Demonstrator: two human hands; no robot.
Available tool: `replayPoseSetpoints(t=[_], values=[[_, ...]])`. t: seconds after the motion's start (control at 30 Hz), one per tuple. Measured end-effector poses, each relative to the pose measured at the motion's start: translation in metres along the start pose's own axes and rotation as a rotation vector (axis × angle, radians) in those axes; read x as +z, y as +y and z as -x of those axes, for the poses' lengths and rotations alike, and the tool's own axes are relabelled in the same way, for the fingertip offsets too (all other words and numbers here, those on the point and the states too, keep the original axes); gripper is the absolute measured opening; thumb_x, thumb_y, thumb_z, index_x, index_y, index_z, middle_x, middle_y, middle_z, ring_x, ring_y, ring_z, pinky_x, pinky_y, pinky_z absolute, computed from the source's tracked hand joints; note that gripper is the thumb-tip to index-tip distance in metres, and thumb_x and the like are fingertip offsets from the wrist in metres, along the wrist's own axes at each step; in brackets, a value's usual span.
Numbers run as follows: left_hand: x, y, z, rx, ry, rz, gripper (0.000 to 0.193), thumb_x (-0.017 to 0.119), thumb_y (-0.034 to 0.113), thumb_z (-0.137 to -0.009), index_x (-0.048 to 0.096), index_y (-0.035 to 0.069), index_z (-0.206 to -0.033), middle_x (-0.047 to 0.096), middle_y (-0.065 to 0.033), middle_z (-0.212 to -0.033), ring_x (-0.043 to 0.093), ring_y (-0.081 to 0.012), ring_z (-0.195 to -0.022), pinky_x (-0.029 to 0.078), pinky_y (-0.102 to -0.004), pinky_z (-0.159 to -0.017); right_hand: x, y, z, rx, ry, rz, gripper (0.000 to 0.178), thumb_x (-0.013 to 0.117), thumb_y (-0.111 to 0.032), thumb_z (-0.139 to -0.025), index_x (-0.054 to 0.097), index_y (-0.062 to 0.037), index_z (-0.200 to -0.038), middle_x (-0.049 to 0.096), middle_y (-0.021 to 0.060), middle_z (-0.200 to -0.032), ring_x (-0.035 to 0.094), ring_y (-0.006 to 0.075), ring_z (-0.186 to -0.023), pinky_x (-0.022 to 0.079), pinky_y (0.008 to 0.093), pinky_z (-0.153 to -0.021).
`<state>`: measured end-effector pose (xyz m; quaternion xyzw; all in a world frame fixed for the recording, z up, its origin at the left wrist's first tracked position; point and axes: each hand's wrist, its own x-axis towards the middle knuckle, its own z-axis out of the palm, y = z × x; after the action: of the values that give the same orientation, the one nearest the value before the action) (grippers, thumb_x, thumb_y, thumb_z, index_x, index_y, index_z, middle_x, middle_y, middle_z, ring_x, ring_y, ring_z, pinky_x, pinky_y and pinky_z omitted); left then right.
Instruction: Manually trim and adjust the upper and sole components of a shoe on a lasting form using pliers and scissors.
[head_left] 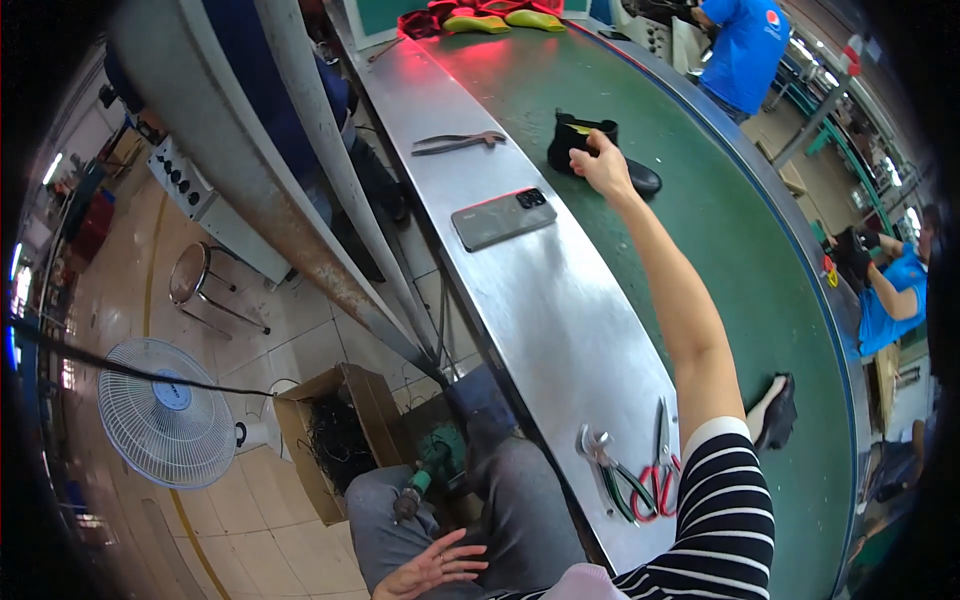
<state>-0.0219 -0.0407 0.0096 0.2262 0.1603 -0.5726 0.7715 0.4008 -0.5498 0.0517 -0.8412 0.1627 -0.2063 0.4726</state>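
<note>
My right arm is stretched far out over the green belt [690,240]. At its end my right hand [603,168] is closed, thumb and bent index finger at the upper part of a black ankle boot [565,145]. The boot stands upright, toe to the right, with something yellow-green showing in its opening. Part of its shaft is hidden behind the hand. Low over my lap, my left hand [432,566] is open and holds nothing, fingers spread. Near it, a green rod-like fixture with a dark end [413,492] appears over my thigh.
On the metal ledge [590,330] lie pincers [460,143], a phone [505,220], green-handled cutters [612,475] and red-handled scissors [660,465]. Another black shoe piece [775,412] is on the belt. A carton [350,430], fan [170,400] and metal post [270,200] stand left. Co-workers in blue are beyond the belt.
</note>
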Motion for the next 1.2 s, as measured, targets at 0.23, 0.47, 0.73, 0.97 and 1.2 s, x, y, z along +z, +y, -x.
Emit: replayPoseSetpoints(t=[0.23, 0.47, 0.73, 0.97, 1.2], values=[[0.022, 0.014, -0.011, 0.119, 0.003, 0.151, 0.082, 0.070, 0.014, -0.087, 0.020, 0.008, -0.151, 0.038, -0.0176, -0.145, 0.047, -0.0273, -0.128, 0.038, -0.0387, -0.108, 0.027, 0.028, -0.055, -0.037, 0.077, 0.274, 0.069, 0.075, -0.030, -0.074, 0.051, -0.0004, -0.132, 0.056, 0.0244, -0.125, 0.053, 0.0360, -0.120, 0.043, 0.0400, -0.100], [0.013, 0.014, -0.010, 0.067, 0.056, 0.009, 0.085, 0.067, 0.031, -0.088, 0.016, 0.015, -0.153, 0.022, -0.0243, -0.153, 0.031, -0.0428, -0.138, 0.025, -0.0523, -0.114, 0.007, 0.025, -0.032, -0.132, 0.274, 0.451, 0.046, 0.078, -0.045, -0.071, 0.071, -0.0074, -0.095, 0.063, 0.0165, -0.099, 0.059, 0.0335, -0.100, 0.048, 0.0412, -0.087], [-0.011, 0.002, 0.005, 0.131, -0.094, -0.229, 0.085, 0.062, 0.039, -0.092, 0.010, 0.013, -0.154, 0.027, -0.0179, -0.153, 0.037, -0.0338, -0.137, 0.030, -0.0442, -0.113, -0.122, 0.018, 0.034, -0.191, 0.357, 0.292, 0.034, 0.072, -0.035, -0.080, 0.064, -0.0022, -0.080, 0.058, 0.0083, -0.076, 0.056, 0.0247, -0.077, 0.044, 0.0356, -0.069], [0.038, -0.015, 0.024, 0.074, -0.314, -0.618, 0.078, 0.060, 0.023, -0.093, 0.014, 0.010, -0.154, 0.031, -0.0156, -0.152, 0.039, -0.0269, -0.136, 0.030, -0.0420, -0.112, -0.200, -0.132, 0.199, -0.132, -0.036, -0.154, 0.032, 0.068, -0.028, -0.088, 0.050, -0.0132, -0.068, 0.041, -0.0083, -0.065, 0.038, 0.0028, -0.059, 0.028, 0.0225, -0.053], [0.136, 0.010, 0.011, 0.862, -0.150, -1.486, 0.109, 0.083, 0.024, -0.075, 0.011, 0.010, -0.154, 0.016, -0.0110, -0.160, 0.022, -0.0225, -0.144, 0.021, -0.0369, -0.116, -0.186, -0.240, 0.379, -0.135, -0.352, -0.515, 0.036, 0.071, -0.022, -0.085, 0.043, -0.0113, -0.064, 0.036, -0.0083, -0.067, 0.033, 0.0021, -0.059, 0.022, 0.0205, -0.053]])
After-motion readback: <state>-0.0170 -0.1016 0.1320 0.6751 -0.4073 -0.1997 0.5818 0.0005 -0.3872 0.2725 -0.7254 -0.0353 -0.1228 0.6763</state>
